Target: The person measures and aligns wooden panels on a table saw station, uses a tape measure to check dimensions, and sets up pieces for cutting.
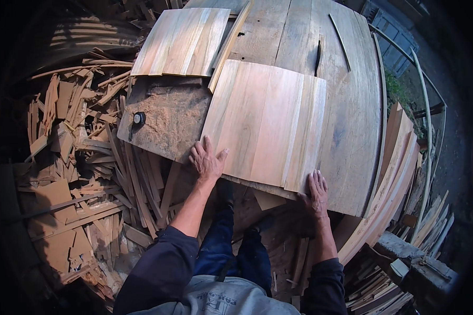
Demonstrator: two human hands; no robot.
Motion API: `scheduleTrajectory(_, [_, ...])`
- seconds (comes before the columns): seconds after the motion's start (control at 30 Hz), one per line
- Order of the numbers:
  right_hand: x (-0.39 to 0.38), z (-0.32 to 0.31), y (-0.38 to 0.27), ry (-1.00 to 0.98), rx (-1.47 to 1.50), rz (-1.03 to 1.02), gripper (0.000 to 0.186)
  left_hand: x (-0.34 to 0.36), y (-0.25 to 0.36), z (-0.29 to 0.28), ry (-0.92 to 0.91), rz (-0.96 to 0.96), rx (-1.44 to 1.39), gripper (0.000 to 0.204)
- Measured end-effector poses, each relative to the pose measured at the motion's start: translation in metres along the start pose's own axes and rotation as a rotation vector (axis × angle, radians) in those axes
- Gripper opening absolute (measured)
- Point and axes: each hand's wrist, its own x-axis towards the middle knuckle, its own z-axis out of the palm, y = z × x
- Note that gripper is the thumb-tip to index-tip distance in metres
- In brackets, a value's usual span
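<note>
Several pale wooden boards [268,126] lie side by side on a large worn wooden worktable [352,131], forming a nearly square panel in front of me. My left hand [208,160] rests at the panel's near left corner, fingers spread, thumb reaching onto the wood. At the near right corner lies my right hand [316,194], its fingers stretched out along the panel's edge. Farther off to the left is a second group of boards [184,42], also laid edge to edge. A narrow wooden strip [231,46] lies lengthwise between the two groups.
Sawdust [171,113] and a small black round object [139,118] lie on the table's left part. A thin stick [340,43] lies at the far right. Offcuts [89,152] are heaped on the left. Long planks [381,184] lean along the right side, near a concrete block [415,262].
</note>
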Motion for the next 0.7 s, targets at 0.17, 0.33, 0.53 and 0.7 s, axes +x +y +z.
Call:
scheduleTrajectory(0.17, [0.014, 0.006, -0.003, 0.004, 0.027, 0.043, 0.083, 0.033, -0.005, 0.001, -0.019, 0.023, 0.028, 0.085])
scheduleTrajectory(0.33, [0.027, 0.007, -0.003, 0.023, 0.034, 0.05, 0.083, 0.046, -0.004, 0.004, -0.036, 0.069, 0.043, 0.085])
scheduleTrajectory(0.53, [0.033, 0.006, 0.003, 0.017, 0.013, 0.028, 0.083, 0.052, -0.002, 0.01, -0.069, 0.054, 0.075, 0.085])
scheduleTrajectory(0.7, [0.036, 0.009, 0.007, 0.036, -0.001, 0.001, 0.085, 0.055, 0.001, 0.011, -0.02, 0.074, 0.081, 0.085])
